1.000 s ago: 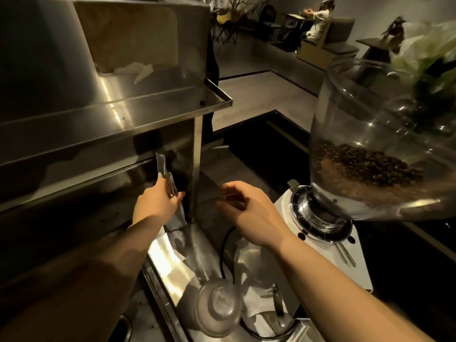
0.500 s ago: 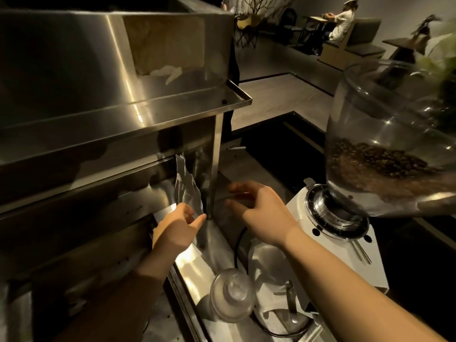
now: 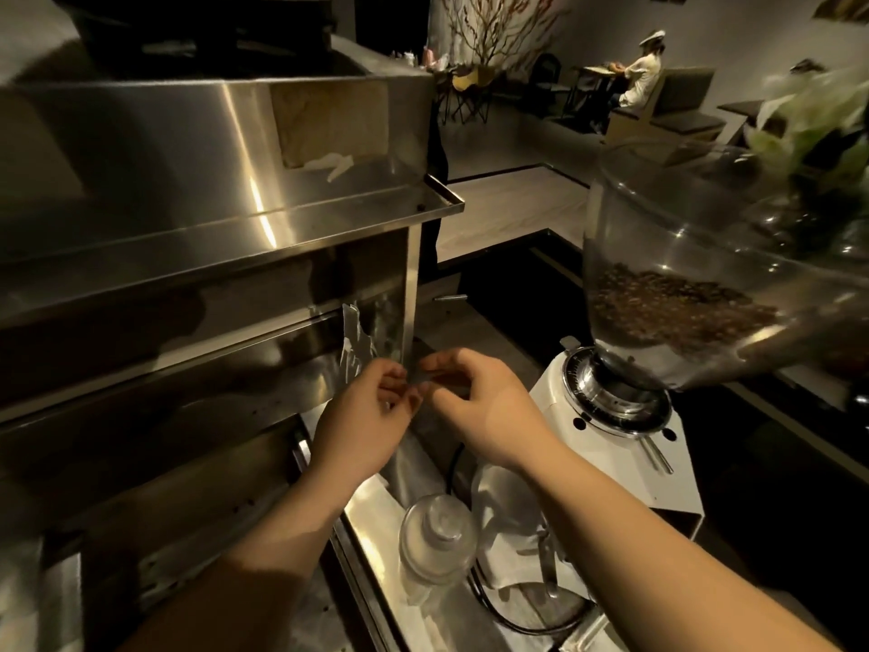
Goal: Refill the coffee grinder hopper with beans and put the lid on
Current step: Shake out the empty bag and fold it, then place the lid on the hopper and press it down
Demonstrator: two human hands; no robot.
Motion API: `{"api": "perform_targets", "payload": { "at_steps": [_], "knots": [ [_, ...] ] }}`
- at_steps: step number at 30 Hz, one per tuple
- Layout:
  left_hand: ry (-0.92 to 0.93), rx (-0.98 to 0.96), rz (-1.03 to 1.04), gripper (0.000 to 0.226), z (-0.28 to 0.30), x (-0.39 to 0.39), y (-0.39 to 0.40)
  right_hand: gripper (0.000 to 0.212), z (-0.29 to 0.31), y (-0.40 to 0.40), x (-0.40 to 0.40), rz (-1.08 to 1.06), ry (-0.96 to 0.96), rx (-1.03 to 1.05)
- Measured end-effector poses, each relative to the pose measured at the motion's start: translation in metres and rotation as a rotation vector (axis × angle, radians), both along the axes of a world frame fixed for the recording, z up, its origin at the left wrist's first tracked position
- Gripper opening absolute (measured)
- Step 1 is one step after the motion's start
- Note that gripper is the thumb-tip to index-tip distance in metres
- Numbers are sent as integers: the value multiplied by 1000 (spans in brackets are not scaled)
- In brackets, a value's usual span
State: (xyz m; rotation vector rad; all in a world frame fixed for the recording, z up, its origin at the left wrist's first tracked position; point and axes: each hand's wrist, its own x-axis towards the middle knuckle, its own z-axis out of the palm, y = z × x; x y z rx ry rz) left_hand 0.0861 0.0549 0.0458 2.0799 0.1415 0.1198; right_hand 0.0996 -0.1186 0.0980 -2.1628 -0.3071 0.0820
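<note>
A silvery foil bean bag stands beside the steel post of the espresso machine. My left hand pinches its lower edge. My right hand meets it from the right, fingertips closed on the same edge of the bag. To the right stands the white grinder with its clear hopper, open on top and holding a low layer of beans. A clear round lid with a knob lies on the steel counter below my hands.
The steel espresso machine fills the left. A white cloth and a black cable lie beside the grinder base. A green plant hangs over the hopper. Far behind, a person sits at a table.
My left hand drew the foil bag out from beside the machine and came lower. My right hand moved left and joined it on the bag's edge.
</note>
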Motion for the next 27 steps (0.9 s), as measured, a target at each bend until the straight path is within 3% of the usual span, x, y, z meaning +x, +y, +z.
{"api": "perform_targets", "payload": {
  "at_steps": [4,15,27],
  "knots": [
    [-110,-12,-77,28,33,-12,-24,21,15,-20,-20,-14,-52,58],
    [-441,-74,-341,27,71,-66,-120,19,41,-119,-110,-155,-144,224],
    [-414,-42,-724,30,68,-70,-257,20,25,-244,-168,-445,-174,240]
  ]
}}
